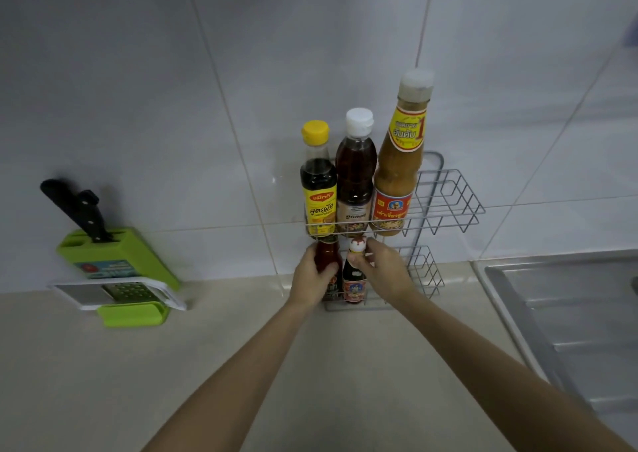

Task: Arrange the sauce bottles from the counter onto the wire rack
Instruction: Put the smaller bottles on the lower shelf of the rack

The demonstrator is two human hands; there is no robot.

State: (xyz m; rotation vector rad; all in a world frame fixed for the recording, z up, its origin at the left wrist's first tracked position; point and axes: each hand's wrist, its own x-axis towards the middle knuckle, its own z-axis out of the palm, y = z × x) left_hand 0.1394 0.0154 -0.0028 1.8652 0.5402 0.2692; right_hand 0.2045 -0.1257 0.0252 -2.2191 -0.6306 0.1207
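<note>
A two-tier wire rack (448,196) hangs on the tiled wall above the counter. Its upper tier holds a dark sauce bottle with a yellow cap (318,182), a brown bottle with a white cap (355,175) and a tall tan bottle (398,161). On the lower tier stand a red sauce bottle (327,253) and a small dark bottle with a white top (353,280). My left hand (312,275) is wrapped around the red bottle. My right hand (383,272) pinches the neck of the small dark bottle.
A green knife block (114,261) with black-handled knives leans on the wall at left, with a grater (121,294) in front of it. A steel sink (566,324) lies to the right. The rack's right halves hold nothing.
</note>
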